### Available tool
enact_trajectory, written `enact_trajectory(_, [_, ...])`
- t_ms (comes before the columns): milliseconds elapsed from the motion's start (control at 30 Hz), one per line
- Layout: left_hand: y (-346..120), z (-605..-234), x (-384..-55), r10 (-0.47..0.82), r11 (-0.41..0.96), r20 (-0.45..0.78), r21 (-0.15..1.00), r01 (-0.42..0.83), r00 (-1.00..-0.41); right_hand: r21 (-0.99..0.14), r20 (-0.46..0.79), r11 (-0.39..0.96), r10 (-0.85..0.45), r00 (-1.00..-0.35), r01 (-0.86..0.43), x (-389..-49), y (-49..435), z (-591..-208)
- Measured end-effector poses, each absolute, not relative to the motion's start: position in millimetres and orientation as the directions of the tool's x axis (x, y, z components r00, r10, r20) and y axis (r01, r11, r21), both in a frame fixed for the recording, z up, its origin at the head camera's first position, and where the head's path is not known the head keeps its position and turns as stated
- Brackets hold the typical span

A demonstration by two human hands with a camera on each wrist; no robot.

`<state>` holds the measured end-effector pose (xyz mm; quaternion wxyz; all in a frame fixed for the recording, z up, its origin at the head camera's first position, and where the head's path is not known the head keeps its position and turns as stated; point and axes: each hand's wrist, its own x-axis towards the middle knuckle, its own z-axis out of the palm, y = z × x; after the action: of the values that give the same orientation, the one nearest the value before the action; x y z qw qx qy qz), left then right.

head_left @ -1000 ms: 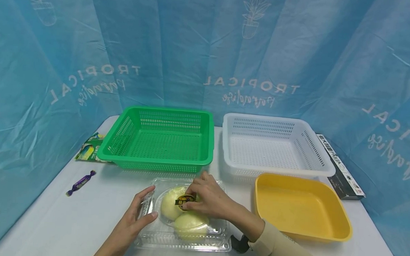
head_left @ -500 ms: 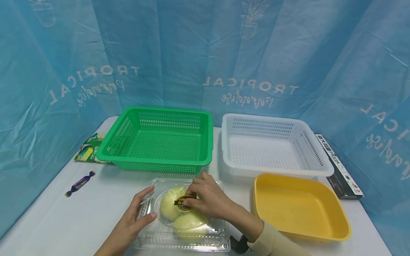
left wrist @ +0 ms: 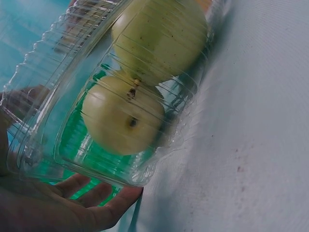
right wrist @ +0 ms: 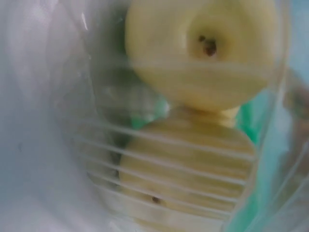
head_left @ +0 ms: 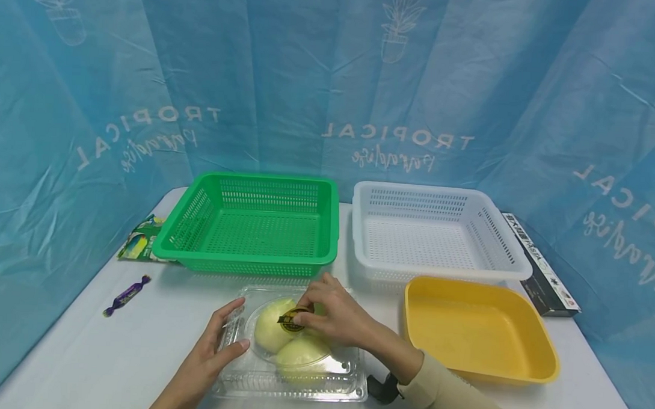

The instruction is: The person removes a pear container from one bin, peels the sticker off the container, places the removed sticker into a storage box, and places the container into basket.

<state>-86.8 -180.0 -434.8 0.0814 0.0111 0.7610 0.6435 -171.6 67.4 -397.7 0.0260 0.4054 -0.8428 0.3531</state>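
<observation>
A clear plastic clamshell box (head_left: pixel 245 379) sits at the front of the table with pale yellow-green, round pears (head_left: pixel 302 355) inside. In the left wrist view one pear (left wrist: pixel 123 116) shows through the ribbed side wall. A round black-and-gold sticker (head_left: pixel 290 321) is on top of the lid, its edge pinched between thumb and fingers of my right hand (head_left: pixel 337 313). My left hand (head_left: pixel 211 348) rests against the box's left side, fingers extended along the edge and thumb over the lid. In the right wrist view, a pear (right wrist: pixel 203 48) appears behind blurred clear plastic; that hand's fingers are out of sight.
Behind the box stand a green basket (head_left: pixel 326 252) and a white basket (head_left: pixel 361 248). A yellow tray (head_left: pixel 480 336) lies to the right, near a black pasta box (head_left: pixel 552 290). At left are a purple wrapped candy (head_left: pixel 126 296) and a green packet (head_left: pixel 142 240).
The sticker has tilted and shifted slightly under my right fingers, which have moved a little. My left hand and the box stay in place; the view has drifted slightly.
</observation>
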Motion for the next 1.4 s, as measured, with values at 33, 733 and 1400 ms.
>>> enact_trajectory(33, [-180.1, -434.9, -86.8, 0.122, 0.17, -0.11, 0.981, -0.088, -0.987, -0.59, 0.329, 0.411, -0.663, -0.672, -0.695, -171.9, 68.1, -397.0])
enact_trajectory(733, [-179.7, -432.7, -88.3, 0.121, 0.183, -0.131, 0.977, -0.108, -0.984, -0.724, 0.298, 0.386, -0.573, -0.763, -0.572, -171.8, 89.7, -392.5])
enact_trajectory(1400, [-179.0, -431.8, -86.7, 0.12, 0.184, -0.124, 0.978, -0.101, -0.985, -0.749, 0.284, 0.483, -0.383, -0.879, -0.453, -172.7, 144.0, -381.7])
